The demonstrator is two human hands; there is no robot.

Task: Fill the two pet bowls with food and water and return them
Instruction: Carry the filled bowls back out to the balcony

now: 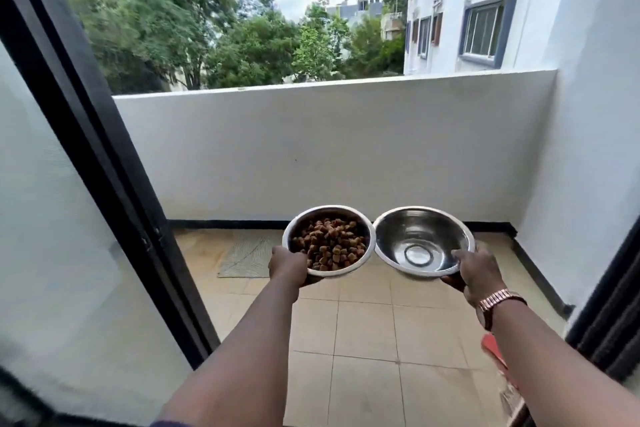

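Two steel pet bowls are held side by side in the air above a tiled balcony floor, their rims touching. The left bowl [294, 224] is filled with brown kibble [330, 243]; my left hand [287, 265] grips its near rim. The right bowl [424, 225] is shiny inside; whether it holds water I cannot tell. My right hand [479, 276], with a watch on the wrist, grips its near rim, thumb on top.
A small grey mat [247, 255] lies on the floor [367, 340] at the left, below the bowls. A white parapet wall [329, 149] closes the balcony ahead. A black-framed sliding glass door [114, 184] stands at the left, a dark curtain [609, 329] and a red object [493, 350] at the right.
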